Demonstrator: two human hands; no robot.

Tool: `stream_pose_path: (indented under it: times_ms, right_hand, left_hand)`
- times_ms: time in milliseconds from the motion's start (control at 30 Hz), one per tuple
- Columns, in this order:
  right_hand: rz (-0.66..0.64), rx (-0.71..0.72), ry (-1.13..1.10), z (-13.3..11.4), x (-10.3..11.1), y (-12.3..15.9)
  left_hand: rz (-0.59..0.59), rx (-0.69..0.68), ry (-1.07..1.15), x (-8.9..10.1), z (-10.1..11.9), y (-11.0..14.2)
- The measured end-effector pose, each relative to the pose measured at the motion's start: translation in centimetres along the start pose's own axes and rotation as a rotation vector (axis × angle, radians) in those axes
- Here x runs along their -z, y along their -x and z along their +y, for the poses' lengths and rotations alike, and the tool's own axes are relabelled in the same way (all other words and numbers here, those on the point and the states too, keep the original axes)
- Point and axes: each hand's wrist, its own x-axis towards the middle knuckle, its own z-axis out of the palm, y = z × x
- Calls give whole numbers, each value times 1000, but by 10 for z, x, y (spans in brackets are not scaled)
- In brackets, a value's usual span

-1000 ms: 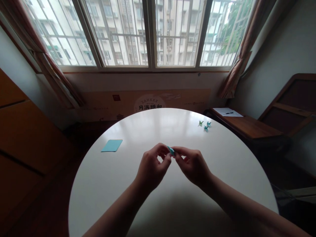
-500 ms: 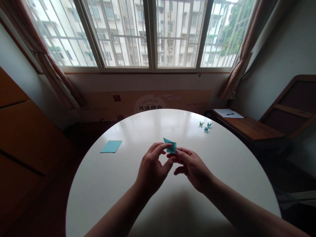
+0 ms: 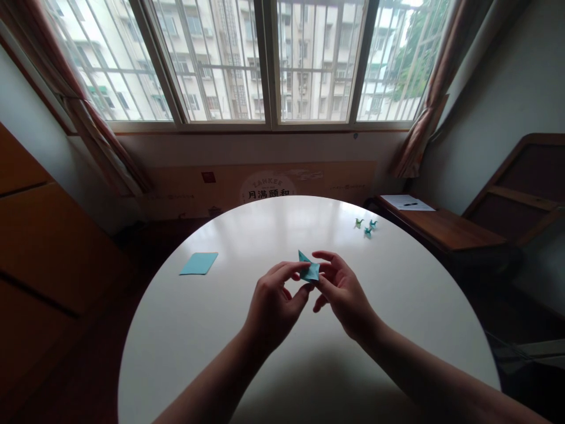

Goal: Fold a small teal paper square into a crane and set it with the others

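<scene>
A small piece of folded teal origami paper point(image 3: 311, 272) is held up over the table, between my two hands. One pointed flap of it sticks up at the upper left. My left hand point(image 3: 276, 297) grips its left side, with the index finger lying across the paper and the thumb below. On the other side, my right hand point(image 3: 344, 291) pinches the lower right edge with the thumb. Its index finger is lifted and bent behind the paper, and the other fingers are partly hidden.
A stack of light-blue square paper point(image 3: 199, 263) lies at the left of the round white table point(image 3: 176, 347). Small folded paper birds point(image 3: 368, 232) stand at the far right. Beyond, a wooden side bench point(image 3: 459, 231) bears a white sheet point(image 3: 397, 202) with a pen point(image 3: 410, 204).
The folded paper has turned and shifted slightly right and down, its point now more upright. My right index finger has risen away from the paper. My left hand has barely moved.
</scene>
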Motion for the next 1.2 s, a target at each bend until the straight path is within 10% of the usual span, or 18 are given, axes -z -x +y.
stream_pose_path:
  times_ms: [1200]
  right_hand:
    - [-139, 34, -87, 5, 5, 2]
  left_hand:
    - [182, 310, 389, 3, 3, -3]
